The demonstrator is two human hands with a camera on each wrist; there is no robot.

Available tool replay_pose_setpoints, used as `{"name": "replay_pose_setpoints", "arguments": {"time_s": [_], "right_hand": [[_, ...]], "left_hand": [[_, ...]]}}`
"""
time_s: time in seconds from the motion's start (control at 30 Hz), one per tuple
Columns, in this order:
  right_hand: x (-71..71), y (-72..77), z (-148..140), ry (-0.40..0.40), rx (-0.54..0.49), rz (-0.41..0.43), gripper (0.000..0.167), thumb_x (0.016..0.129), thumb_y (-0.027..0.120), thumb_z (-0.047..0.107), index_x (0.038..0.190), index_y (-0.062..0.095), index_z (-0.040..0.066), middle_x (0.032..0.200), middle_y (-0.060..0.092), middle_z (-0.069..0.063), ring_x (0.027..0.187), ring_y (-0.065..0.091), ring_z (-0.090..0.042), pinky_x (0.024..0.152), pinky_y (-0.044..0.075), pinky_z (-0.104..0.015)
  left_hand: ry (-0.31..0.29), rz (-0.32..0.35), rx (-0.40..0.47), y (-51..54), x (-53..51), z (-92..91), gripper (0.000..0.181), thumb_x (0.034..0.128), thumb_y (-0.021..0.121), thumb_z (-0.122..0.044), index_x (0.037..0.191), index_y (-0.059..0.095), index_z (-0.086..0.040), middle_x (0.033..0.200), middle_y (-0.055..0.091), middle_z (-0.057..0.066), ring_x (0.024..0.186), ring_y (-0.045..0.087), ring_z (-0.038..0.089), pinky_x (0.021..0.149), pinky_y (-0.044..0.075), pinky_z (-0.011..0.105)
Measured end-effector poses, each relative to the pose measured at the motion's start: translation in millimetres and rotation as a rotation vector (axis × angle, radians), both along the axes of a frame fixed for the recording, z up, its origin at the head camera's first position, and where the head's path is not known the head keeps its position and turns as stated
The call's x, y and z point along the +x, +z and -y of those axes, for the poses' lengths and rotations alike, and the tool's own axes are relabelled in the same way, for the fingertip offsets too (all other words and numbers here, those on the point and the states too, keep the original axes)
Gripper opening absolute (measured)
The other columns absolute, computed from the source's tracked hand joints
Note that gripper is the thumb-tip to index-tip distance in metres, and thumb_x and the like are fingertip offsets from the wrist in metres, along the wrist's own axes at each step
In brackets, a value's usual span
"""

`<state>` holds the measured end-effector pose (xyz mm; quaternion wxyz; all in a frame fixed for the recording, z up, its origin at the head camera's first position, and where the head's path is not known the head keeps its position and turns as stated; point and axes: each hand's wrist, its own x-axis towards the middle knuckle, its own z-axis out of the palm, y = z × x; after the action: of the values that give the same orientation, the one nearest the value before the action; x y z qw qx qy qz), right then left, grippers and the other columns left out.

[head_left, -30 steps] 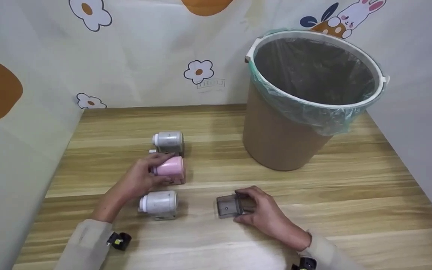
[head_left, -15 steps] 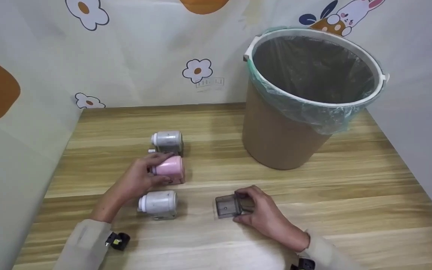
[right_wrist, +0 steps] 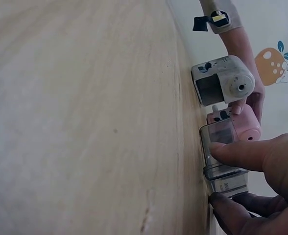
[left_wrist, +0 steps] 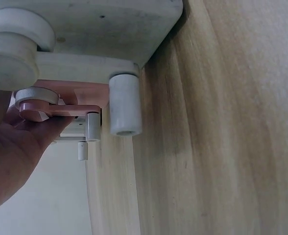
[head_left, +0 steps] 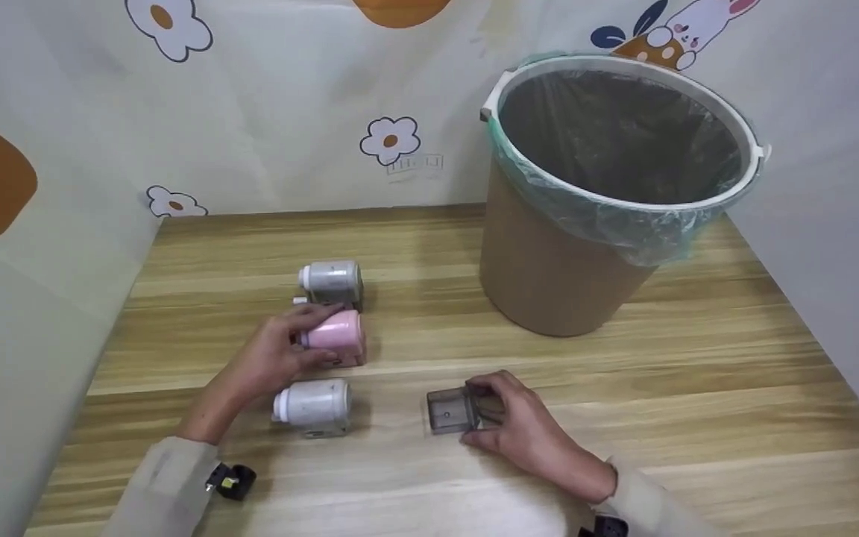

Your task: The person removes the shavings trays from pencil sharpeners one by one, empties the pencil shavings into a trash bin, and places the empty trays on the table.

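My left hand [head_left: 288,347] grips a pink crank pencil sharpener [head_left: 338,332] from its crank side, thumb and fingers on opposite sides. In the left wrist view, the pink sharpener's crank [left_wrist: 60,108] shows behind a white-grey sharpener. My right hand [head_left: 523,421] pinches a translucent dark shavings drawer [head_left: 448,410] by its right end, just above or on the table. The right wrist view has the thumb on one side of the drawer [right_wrist: 217,142] and fingers on the other. One white-grey pencil sharpener [head_left: 316,404] stands nearer than the pink one, another grey sharpener [head_left: 334,280] farther back.
A tall brown bin [head_left: 556,276] with a white rim and a green plastic liner [head_left: 646,235] stands at the back right. Patterned cloth walls [head_left: 288,112] border the wood-grain table [head_left: 414,485] at the back and sides.
The camera view shifts very slightly. Both hands keep their holds, and the sharpeners and drawer stay essentially in place.
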<state>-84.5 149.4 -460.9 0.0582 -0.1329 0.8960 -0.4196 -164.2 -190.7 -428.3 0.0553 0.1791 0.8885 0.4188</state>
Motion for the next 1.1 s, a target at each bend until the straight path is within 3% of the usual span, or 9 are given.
{"name": "replay_pose_setpoints", "arguments": {"time_s": [0.3, 0.5, 0.7, 1.1], "right_hand": [[3.2, 4.6, 1.2, 0.01, -0.017, 0.033, 0.07, 0.07, 0.089, 0.014, 0.131, 0.058, 0.001, 0.124, 0.064, -0.01, 0.117, 0.062, -0.029, 0.107, 0.05, -0.051], [5.5, 6.7, 2.0, -0.003, -0.039, 0.059, 0.077, 0.072, 0.09, 0.019, 0.137, 0.053, 0.002, 0.128, 0.059, -0.009, 0.121, 0.059, -0.027, 0.107, 0.05, -0.048], [4.6, 10.5, 2.7, 0.008, -0.03, 0.011, 0.074, 0.072, 0.089, 0.02, 0.135, 0.054, 0.004, 0.128, 0.058, -0.008, 0.115, 0.06, -0.025, 0.102, 0.055, -0.045], [-3.5, 21.4, 5.4, 0.023, -0.009, -0.081, 0.07, 0.073, 0.089, 0.028, 0.133, 0.058, 0.01, 0.136, 0.057, -0.005, 0.129, 0.054, -0.029, 0.112, 0.046, -0.051]], "left_hand": [[-0.003, -0.041, -0.024, 1.2, 1.1, -0.3, 0.064, 0.081, 0.079, -0.005, 0.141, 0.058, -0.011, 0.137, 0.062, 0.016, 0.107, 0.067, 0.03, 0.089, 0.056, 0.037], [0.004, -0.042, -0.017, 0.7, 0.8, -2.1, 0.063, 0.0801, 0.08, -0.005, 0.139, 0.059, -0.01, 0.137, 0.062, 0.017, 0.107, 0.067, 0.032, 0.091, 0.058, 0.043], [0.006, -0.036, -0.041, 1.4, -1.0, -1.4, 0.063, 0.0801, 0.08, -0.006, 0.139, 0.059, -0.009, 0.138, 0.061, 0.019, 0.109, 0.066, 0.034, 0.093, 0.058, 0.049], [-0.035, -0.047, -0.079, 21.0, 2.0, -2.3, 0.062, 0.082, 0.078, -0.005, 0.14, 0.057, -0.005, 0.14, 0.058, 0.023, 0.114, 0.065, 0.038, 0.095, 0.057, 0.05]]}}
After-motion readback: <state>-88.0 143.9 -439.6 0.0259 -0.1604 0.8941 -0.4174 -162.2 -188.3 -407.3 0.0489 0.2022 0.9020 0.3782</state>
